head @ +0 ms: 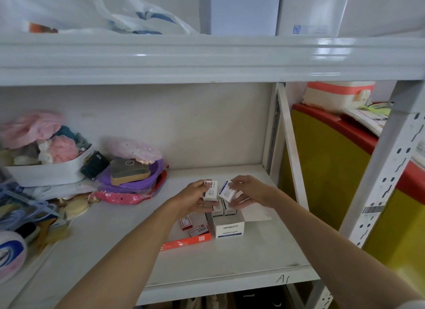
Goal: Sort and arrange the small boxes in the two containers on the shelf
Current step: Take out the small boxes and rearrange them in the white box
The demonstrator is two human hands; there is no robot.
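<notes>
White carton (228, 228) reads "PAPER CLIPS"; shelf edge (230, 283) "A1".

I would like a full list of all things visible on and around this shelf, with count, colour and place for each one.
small white boxes, held: two, white with blue print, one in each hand above the carton
white carton: one, white and blue, marked PAPER CLIPS, open, middle of the shelf, more small white boxes inside
small red boxes: at least two, red and white, left of the carton
orange container: one, orange, flat, in front of the red boxes
white basket: one, white, far left, filled with pink and teal soft items
purple bag: one, purple, beside the basket
shelf: white metal
left hand: holds one box
right hand: holds the other box
</notes>
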